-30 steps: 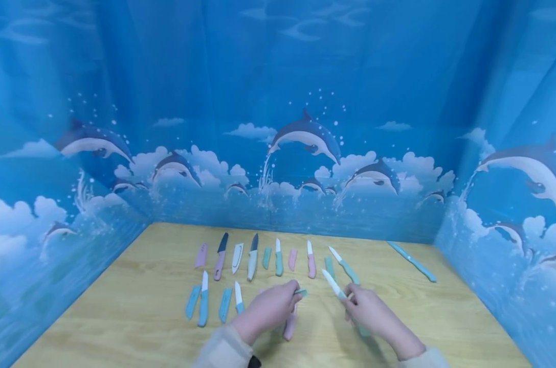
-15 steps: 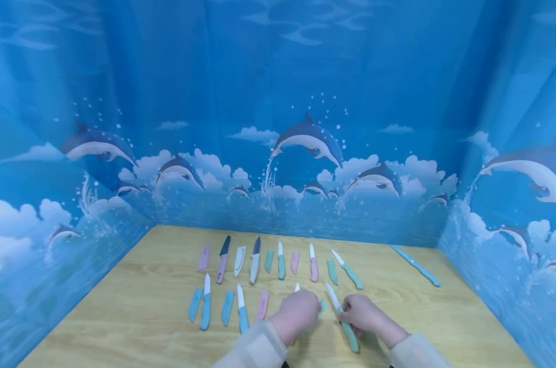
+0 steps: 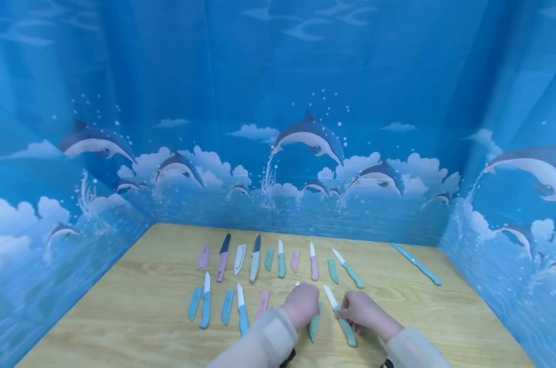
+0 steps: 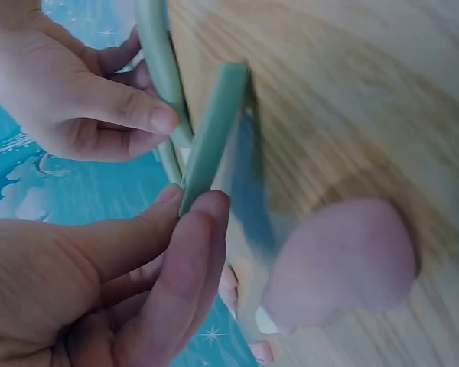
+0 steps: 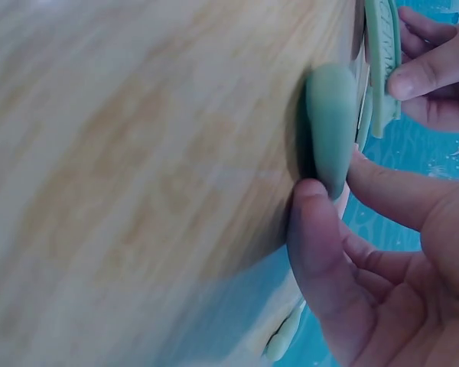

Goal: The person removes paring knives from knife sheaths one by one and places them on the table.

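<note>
My left hand pinches a light green knife sheath between thumb and fingertips. In the left wrist view the sheath stands out from the fingertips, tilted over the wooden table. To its right, my right hand grips a green-handled paring knife with its pale blade pointing away from me. The right wrist view has thumb and finger at either side of the green handle, low over the table. A pink-handled knife lies beside the left hand, which mostly hides it in the head view.
Bare knives lie beside their sheaths in two rows. The back row includes a purple-handled knife, a white-handled knife and a green-handled knife. Blue-handled knives stand front left. A long blue item lies far right, near the curtain.
My right hand has lowered the green knife from above the table to its surface. My left hand has moved right with the green sheath, which now points toward me.
</note>
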Tool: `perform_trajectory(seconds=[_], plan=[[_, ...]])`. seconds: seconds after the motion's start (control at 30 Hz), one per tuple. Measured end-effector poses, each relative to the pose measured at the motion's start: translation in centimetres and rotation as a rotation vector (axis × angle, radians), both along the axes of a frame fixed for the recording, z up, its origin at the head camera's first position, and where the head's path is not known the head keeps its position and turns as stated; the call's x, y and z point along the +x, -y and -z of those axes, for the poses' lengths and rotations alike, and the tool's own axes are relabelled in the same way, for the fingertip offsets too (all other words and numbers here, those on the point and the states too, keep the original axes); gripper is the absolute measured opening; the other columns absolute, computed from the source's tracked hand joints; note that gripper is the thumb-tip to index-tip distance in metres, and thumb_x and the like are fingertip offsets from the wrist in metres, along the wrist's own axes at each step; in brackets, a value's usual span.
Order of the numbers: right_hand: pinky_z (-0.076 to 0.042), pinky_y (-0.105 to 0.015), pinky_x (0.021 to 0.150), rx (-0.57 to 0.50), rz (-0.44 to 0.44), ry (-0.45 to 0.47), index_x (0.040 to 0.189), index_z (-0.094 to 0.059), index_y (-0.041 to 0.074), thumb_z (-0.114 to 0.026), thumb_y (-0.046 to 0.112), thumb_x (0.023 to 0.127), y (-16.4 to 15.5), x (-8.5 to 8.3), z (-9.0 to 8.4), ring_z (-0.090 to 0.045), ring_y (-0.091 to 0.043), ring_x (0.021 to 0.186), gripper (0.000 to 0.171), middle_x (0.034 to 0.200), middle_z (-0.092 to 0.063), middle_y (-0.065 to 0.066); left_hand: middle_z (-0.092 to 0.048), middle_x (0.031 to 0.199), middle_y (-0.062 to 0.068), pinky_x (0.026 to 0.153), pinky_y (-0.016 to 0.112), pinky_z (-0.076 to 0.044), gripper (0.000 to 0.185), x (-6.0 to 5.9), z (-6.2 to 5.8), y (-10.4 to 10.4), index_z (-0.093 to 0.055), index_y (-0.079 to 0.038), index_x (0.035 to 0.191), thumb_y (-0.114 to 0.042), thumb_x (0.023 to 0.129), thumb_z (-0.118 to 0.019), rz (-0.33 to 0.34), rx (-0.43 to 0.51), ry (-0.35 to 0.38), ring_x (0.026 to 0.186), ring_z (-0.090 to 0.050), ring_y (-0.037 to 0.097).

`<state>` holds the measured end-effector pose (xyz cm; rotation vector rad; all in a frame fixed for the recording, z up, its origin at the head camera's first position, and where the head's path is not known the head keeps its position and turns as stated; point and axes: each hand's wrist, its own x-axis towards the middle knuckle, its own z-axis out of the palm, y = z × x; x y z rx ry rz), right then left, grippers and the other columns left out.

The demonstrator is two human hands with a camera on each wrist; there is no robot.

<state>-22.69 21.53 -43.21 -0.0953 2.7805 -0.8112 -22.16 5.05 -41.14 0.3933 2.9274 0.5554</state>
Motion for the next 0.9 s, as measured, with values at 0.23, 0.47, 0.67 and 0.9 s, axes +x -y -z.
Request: perform_trajectory(seconds=[0.23,0.47,0.67,0.9], plan=[[-0.047,-0.021,0.044,0.007,0.004,0.0,0.077,-0.054,0.007,-0.073,0.014,0.085,0.1,0.0,0.0,-0.051,-0.01,0.046,0.021,0.06,-0.056,-0.004,-0.06,0.076,0.006,0.061,0.026,-0.05,0.005,0.0,0.5,-0.3,-0.064,-0.005,0.083,-0.007,0.086,-0.067,-0.024,-0.048,0.001,0.066,-0.055,0.017],[-0.044,-0.021,0.044,0.042,0.009,-0.018,0.082,-0.055,0.008,-0.07,0.018,0.088,0.1,0.0,-0.2,-0.05,-0.011,0.047,0.019,0.06,-0.053,-0.003,-0.065,0.085,0.009,0.067,0.029,-0.055,0.012,0.1,0.8,-0.8,-0.067,-0.006,0.085,-0.009,0.093,-0.059,-0.039,-0.168,-0.065,0.076,-0.063,0.018],[-0.043,-0.031,0.055,0.005,0.004,-0.181,0.097,-0.059,0.002,-0.069,0.02,0.088,-0.6,-0.5,-0.9,-0.049,-0.017,0.062,0.022,0.073,-0.053,-0.005,-0.066,0.084,0.008,0.067,0.029,-0.056,0.013,0.2,0.9,-0.9,-0.068,-0.006,0.084,-0.01,0.093,-0.059,-0.06,-0.202,-0.078,0.078,-0.064,0.019],[-0.045,-0.056,0.093,0.086,-0.017,-0.35,0.124,-0.05,-0.009,-0.064,0.019,0.092,-3.5,-2.0,-1.2,-0.05,-0.044,0.111,0.045,0.121,-0.051,-0.027,-0.066,0.082,0.008,0.064,0.028,-0.056,0.014,0.2,0.8,-1.0,-0.068,-0.005,0.084,-0.011,0.093,-0.06,-0.073,-0.22,-0.09,0.075,-0.064,0.017]])
